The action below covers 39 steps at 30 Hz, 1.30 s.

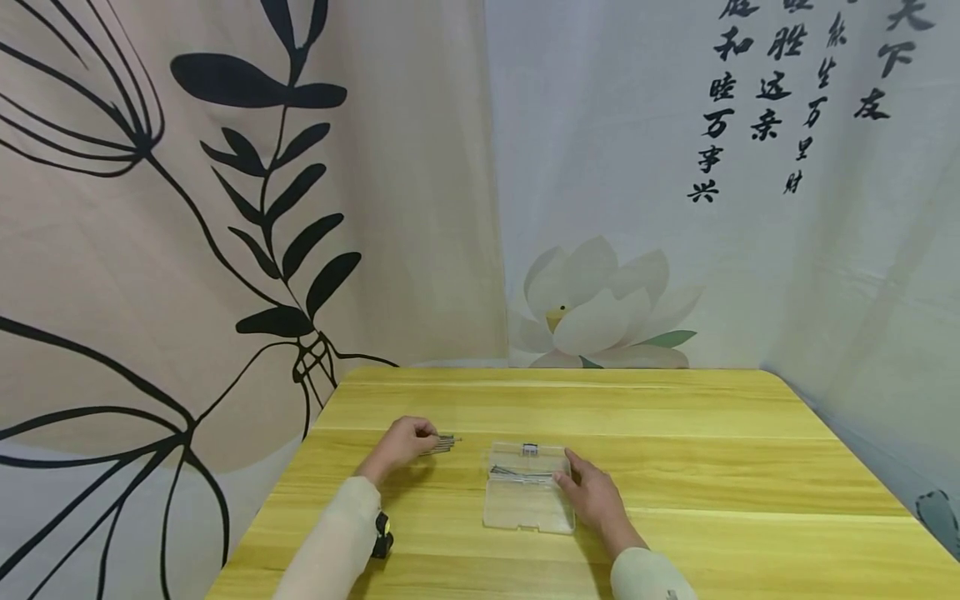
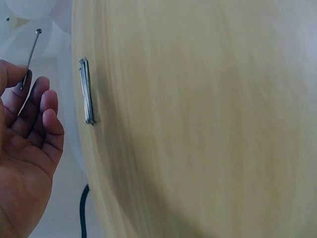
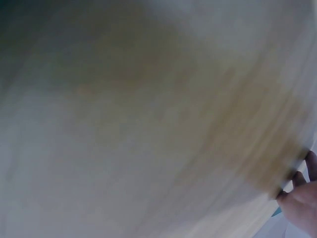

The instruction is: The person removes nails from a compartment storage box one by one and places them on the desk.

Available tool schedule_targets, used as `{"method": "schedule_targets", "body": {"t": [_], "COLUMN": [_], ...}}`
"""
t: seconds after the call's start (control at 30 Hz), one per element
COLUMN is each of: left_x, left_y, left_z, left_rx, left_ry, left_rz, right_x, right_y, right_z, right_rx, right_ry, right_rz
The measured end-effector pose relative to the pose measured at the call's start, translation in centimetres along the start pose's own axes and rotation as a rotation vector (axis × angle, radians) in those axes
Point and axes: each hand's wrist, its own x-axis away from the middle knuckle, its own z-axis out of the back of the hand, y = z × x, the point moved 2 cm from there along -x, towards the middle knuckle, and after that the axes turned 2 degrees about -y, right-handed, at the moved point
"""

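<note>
My left hand (image 1: 408, 442) pinches a single thin metal nail (image 2: 32, 54) between thumb and forefinger, its round head pointing up and away. Below the hand, a small bundle of similar nails (image 2: 86, 91) lies side by side on the table; part of it shows past the fingers in the head view. A clear plastic box (image 1: 528, 508) lies opened flat, with several nails (image 1: 521, 476) inside near its hinge line. At the box's right edge, my right hand (image 1: 596, 500) grips it with thumb and fingers. The right wrist view is blurred and shows only fingertips (image 3: 297, 181).
The box and nails are on a yellow wood-grain table (image 1: 712, 467). A printed curtain (image 1: 420, 208) hangs behind the table's far edge. On the left wrist sits a black strap device (image 1: 382, 536).
</note>
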Motion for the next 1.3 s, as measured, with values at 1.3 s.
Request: {"method": "schedule_targets", "body": {"t": [1.3], "left_x": [0.8], "left_y": [-3.0], "left_z": [0.2], "left_rx": [-0.060], "left_ry": [0.005], "left_rz": [0.143], "right_x": [0.1], "right_y": [-0.1], "right_z": [0.0], "right_rx": [-0.006], "right_ry": [-0.012], "right_rz": [-0.015]}}
